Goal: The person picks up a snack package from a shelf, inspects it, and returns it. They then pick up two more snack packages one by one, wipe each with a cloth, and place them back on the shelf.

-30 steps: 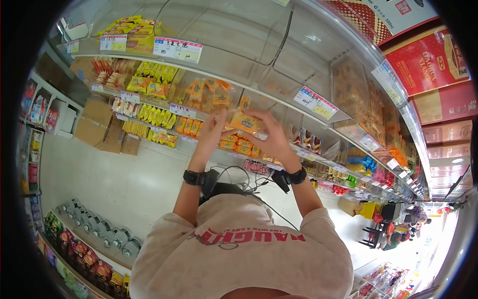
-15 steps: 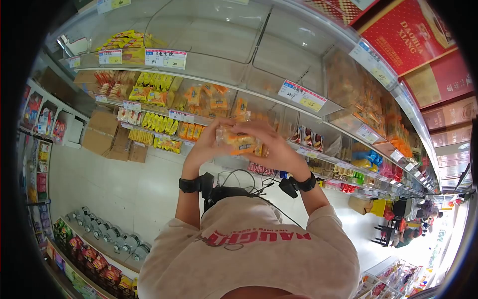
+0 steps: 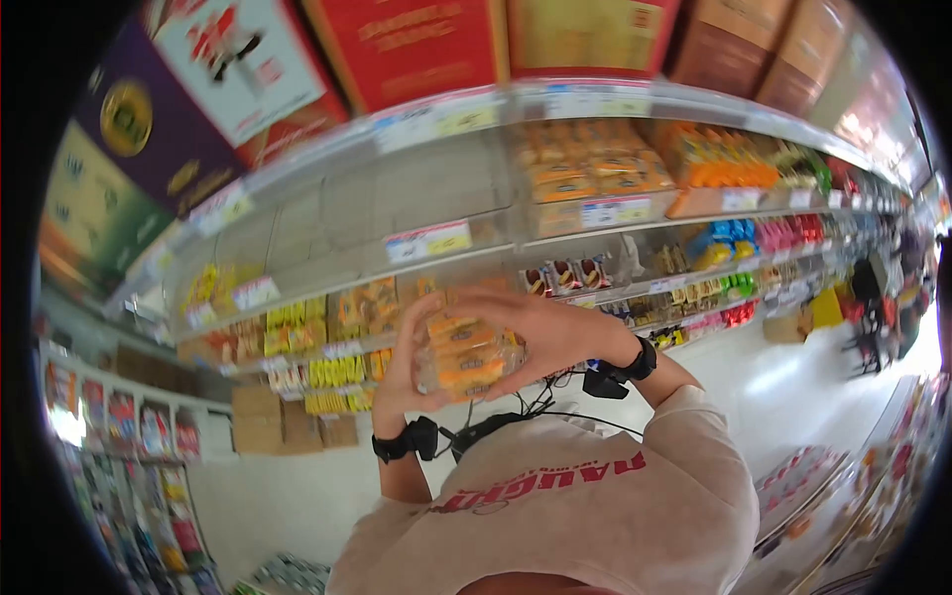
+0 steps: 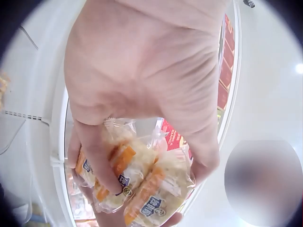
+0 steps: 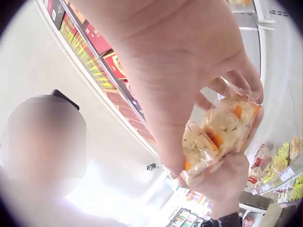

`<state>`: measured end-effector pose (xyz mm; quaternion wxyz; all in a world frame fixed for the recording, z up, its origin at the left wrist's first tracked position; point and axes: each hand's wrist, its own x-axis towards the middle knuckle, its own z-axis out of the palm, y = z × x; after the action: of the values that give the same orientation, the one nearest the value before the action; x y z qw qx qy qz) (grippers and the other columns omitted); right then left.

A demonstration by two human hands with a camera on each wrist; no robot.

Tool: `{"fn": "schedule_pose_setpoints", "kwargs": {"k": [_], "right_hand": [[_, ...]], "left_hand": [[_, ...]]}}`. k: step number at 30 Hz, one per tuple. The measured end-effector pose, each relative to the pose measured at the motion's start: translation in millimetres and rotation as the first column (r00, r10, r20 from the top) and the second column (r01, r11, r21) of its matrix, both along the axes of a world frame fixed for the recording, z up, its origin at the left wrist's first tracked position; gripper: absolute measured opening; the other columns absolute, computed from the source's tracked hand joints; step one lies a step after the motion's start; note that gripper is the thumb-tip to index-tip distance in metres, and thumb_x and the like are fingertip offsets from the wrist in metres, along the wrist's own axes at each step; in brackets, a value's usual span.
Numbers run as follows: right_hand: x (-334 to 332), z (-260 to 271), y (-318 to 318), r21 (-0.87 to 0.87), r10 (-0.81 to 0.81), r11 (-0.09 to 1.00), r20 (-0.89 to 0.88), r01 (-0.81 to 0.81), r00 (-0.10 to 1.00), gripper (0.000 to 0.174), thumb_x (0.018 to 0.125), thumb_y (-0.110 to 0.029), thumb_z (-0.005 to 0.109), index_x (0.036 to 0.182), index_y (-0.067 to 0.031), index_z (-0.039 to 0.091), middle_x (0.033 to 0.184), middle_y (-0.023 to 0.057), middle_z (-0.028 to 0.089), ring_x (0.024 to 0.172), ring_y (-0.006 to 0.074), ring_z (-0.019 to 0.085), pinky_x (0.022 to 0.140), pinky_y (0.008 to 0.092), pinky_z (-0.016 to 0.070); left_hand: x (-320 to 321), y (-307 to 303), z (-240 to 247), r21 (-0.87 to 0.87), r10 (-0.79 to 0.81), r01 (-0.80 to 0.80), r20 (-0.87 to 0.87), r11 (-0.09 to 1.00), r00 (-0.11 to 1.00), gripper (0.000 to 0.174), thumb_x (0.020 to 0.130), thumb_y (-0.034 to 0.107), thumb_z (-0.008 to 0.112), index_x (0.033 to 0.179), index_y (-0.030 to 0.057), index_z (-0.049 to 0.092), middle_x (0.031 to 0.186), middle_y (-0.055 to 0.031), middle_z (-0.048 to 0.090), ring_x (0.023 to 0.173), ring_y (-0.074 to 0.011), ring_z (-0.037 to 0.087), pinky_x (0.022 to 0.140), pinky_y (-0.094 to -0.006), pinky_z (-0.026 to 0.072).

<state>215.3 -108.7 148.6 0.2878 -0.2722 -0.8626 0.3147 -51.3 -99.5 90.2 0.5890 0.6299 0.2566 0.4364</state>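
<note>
Between both hands is a bundle of several small pastries (image 3: 464,359) in clear wrappers with orange bands. My left hand (image 3: 399,372) grips one side of the bundle, and my right hand (image 3: 560,332) curls round the other. In the left wrist view, fingers and thumb straddle the packets (image 4: 154,196), whose orange bands carry blue marks. From the right wrist, the thumb lies at the near packet and the fingers reach round behind the row of wrapped pastries (image 5: 222,130). The bundle is held in front of the chest, before the shelves.
Similar orange packets (image 3: 367,305) lie in a shelf bin behind the hands. Clear bins with price tags (image 3: 428,241) run above, under a row of gift boxes (image 3: 407,50). Cardboard boxes (image 3: 268,421) stand on the floor at left; cables (image 3: 531,407) hang near the chest.
The view has swung toward the upper shelf and gift boxes. Both hands have closed round the bundle and brought it lower, away from the bin, with more packets showing between them.
</note>
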Motion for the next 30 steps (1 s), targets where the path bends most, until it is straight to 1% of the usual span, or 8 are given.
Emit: {"fn": "schedule_pose_setpoints", "kwargs": {"k": [4, 6, 10, 16, 19, 23, 26, 30], "right_hand": [[27, 5, -13, -0.001, -0.071, 0.997, -0.105, 0.072, 0.992, 0.093, 0.079, -0.039, 0.092, 0.152, -0.0036, 0.046, 0.150, 0.0229, 0.050, 0.137, 0.0409, 0.054, 0.114, 0.0438, 0.0458], [41, 8, -18, 0.013, -0.080, 0.996, -0.161, 0.083, 0.984, 0.092, 0.079, -0.038, 0.092, 0.150, -0.0025, 0.047, 0.144, 0.0214, 0.053, 0.132, 0.0406, 0.056, 0.112, 0.0438, 0.0475], [67, 22, -30, -0.013, -0.173, 0.985, -0.169, 0.173, 0.970, 0.095, 0.076, -0.034, 0.094, 0.154, -0.0062, 0.047, 0.150, 0.0188, 0.051, 0.136, 0.0385, 0.054, 0.113, 0.0443, 0.0470], [96, 35, -34, 0.061, -0.289, 0.948, -0.249, 0.313, 0.924, 0.091, 0.076, -0.032, 0.094, 0.150, -0.0049, 0.049, 0.146, 0.0177, 0.054, 0.136, 0.0375, 0.054, 0.113, 0.0440, 0.0460], [108, 37, -32, 0.069, -0.327, 0.937, -0.181, 0.344, 0.927, 0.089, 0.075, -0.032, 0.094, 0.148, -0.0037, 0.051, 0.143, 0.0174, 0.057, 0.134, 0.0368, 0.054, 0.113, 0.0447, 0.0452], [116, 35, -26, 0.173, -0.401, 0.873, -0.279, 0.456, 0.873, 0.086, 0.077, -0.034, 0.092, 0.147, -0.0041, 0.052, 0.141, 0.0171, 0.058, 0.131, 0.0358, 0.055, 0.111, 0.0448, 0.0465], [121, 39, -15, 0.215, -0.461, 0.821, -0.295, 0.529, 0.837, 0.085, 0.078, -0.037, 0.092, 0.147, -0.0049, 0.053, 0.138, 0.0160, 0.059, 0.129, 0.0327, 0.057, 0.106, 0.0432, 0.0493], [129, 43, 4, 0.141, -0.522, 0.805, -0.295, 0.576, 0.800, 0.087, 0.078, -0.041, 0.091, 0.148, -0.0063, 0.053, 0.136, 0.0149, 0.059, 0.127, 0.0289, 0.059, 0.100, 0.0405, 0.0529]], "left_hand": [[24, 8, 7, -0.095, -0.114, 0.111, -0.023, 0.989, 0.993, 0.116, 0.059, 0.039, 0.093, 0.155, 0.0073, 0.037, 0.149, -0.0116, 0.049, 0.142, -0.0294, 0.047, 0.120, -0.0400, 0.0336], [38, 17, 19, 0.010, -0.164, 0.165, -0.077, 0.986, 0.984, 0.113, 0.061, 0.039, 0.093, 0.154, 0.0074, 0.038, 0.148, -0.0117, 0.049, 0.142, -0.0283, 0.048, 0.118, -0.0392, 0.0358], [64, 23, 47, 0.010, -0.235, 0.239, -0.142, 0.971, 0.962, 0.114, 0.064, 0.040, 0.093, 0.158, 0.0050, 0.037, 0.149, -0.0122, 0.049, 0.141, -0.0270, 0.050, 0.117, -0.0390, 0.0386], [119, 18, 90, 0.058, -0.203, 0.205, -0.028, 0.977, 0.979, 0.119, 0.072, 0.033, 0.088, 0.167, -0.0001, 0.025, 0.155, -0.0134, 0.047, 0.145, -0.0283, 0.048, 0.121, -0.0416, 0.0358], [126, 35, 83, 0.195, -0.220, 0.234, -0.088, 0.953, 0.971, 0.107, 0.078, 0.028, 0.082, 0.165, -0.0003, 0.027, 0.159, -0.0145, 0.044, 0.147, -0.0286, 0.046, 0.124, -0.0418, 0.0326], [149, 50, 80, 0.334, -0.140, 0.153, -0.064, 0.930, 0.988, 0.088, 0.085, 0.022, 0.069, 0.161, -0.0012, 0.032, 0.161, -0.0158, 0.043, 0.151, -0.0277, 0.041, 0.126, -0.0404, 0.0271], [162, 78, 69, 0.403, -0.084, 0.068, 0.021, 0.912, 0.996, 0.072, 0.098, 0.028, 0.064, 0.158, -0.0007, 0.037, 0.155, -0.0149, 0.049, 0.145, -0.0252, 0.049, 0.122, -0.0399, 0.0353], [187, 69, 77, 0.053, -0.013, 0.003, 0.178, 0.999, 0.984, 0.055, 0.112, 0.041, 0.049, 0.149, 0.0003, 0.046, 0.142, -0.0118, 0.057, 0.132, -0.0213, 0.058, 0.110, -0.0377, 0.0469]]}}
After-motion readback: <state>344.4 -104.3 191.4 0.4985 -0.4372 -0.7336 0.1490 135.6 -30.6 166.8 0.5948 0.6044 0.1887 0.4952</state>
